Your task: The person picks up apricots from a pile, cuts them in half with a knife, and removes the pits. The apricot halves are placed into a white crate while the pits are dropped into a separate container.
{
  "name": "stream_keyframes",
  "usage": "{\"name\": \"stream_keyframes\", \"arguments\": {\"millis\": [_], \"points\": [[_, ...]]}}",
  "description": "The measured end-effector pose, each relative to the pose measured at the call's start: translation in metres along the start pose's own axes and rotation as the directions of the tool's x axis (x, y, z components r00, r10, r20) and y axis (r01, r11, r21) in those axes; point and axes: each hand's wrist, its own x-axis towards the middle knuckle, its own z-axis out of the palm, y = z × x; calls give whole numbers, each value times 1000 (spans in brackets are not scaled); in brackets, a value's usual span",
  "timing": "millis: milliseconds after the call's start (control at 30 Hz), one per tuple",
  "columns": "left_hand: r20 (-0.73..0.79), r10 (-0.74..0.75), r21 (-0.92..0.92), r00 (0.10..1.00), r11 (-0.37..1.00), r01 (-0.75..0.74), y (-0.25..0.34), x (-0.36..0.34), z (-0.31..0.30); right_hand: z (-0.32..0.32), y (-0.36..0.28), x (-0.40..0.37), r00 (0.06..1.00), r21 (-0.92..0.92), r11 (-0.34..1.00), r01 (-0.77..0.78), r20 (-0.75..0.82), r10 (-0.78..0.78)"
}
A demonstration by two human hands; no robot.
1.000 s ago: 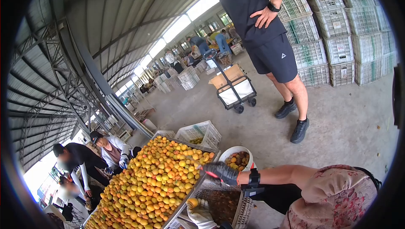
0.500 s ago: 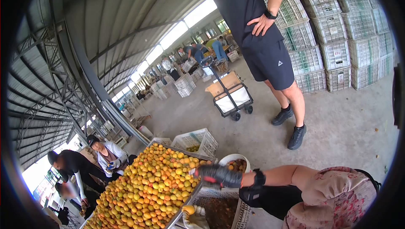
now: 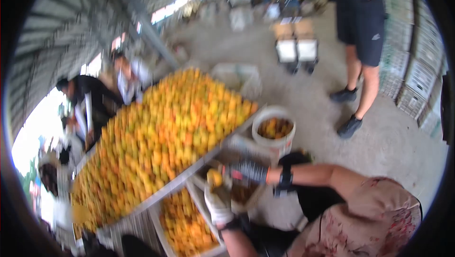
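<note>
My left hand [image 3: 218,205], in a white glove, is closed round a yellow apricot [image 3: 214,178]. My right hand [image 3: 249,171] wears a dark grey and black glove with red on it; it is close to the apricot, its fingers smeared by motion. Below the right hand stands a crate [image 3: 256,195] with a dark brown bottom. A large heap of yellow-orange apricots [image 3: 166,124] lies on a sloping table with a metal edge [image 3: 189,169] just beyond my hands.
A crate of apricots [image 3: 187,224] stands at the table's near side. Past my right hand is a white bucket [image 3: 274,129] holding fruit. A person in dark shorts [image 3: 360,34] stands by stacked crates [image 3: 417,77]. Co-workers [image 3: 90,93] are across the heap. A cart [image 3: 297,51] stands behind.
The view has swung and blurred, bringing the nearer fruit crate into sight. My right hand has come from the heap's edge close to my left hand, which still holds an apricot.
</note>
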Motion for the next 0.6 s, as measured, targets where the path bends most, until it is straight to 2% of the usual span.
{"name": "stream_keyframes", "arguments": {"millis": [33, 67, 133, 200, 267, 333, 367, 467, 600], "points": [[18, -27, -109, 999, 994, 29, -3, 4, -15, 20, 48, -19, 997, 31, 997, -70, 27, 69], [19, -18, -217, 1000, 976, 22, -11, 8, -34, 32, 12, -31, 975, -60, 974, -221, -2, 221], [12, 45, -185, 999, 982, -42, -19, 14, -53, 24, 27, -23, 964, -97, 962, -254, 50, 260], [-113, 16, -159, 993, 987, -34, -8, 17, -39, 26, 32, -22, 977, -94, 976, -196, 69, 203], [-86, 54, -112, 995, 992, -63, -6, 19, -47, 30, 36, -20, 966, -128, 963, -238, 76, 249], [-137, 56, -22, 989, 998, -60, -3, 18, -44, 30, 53, -18, 985, -112, 985, -129, 99, 140], [-128, 61, -6, 990, 998, -62, -4, 19, -43, 33, 45, -22, 991, -205, 974, -97, 75, 115], [-139, 81, 35, 987, 996, -76, -5, 21, -48, 30, 55, -20, 995, -239, 971, -21, 86, 43], [-153, 71, 75, 986, 995, -60, -6, 22, -42, 24, 62, -22, 999, -284, 959, -8, 45, 22]]}}
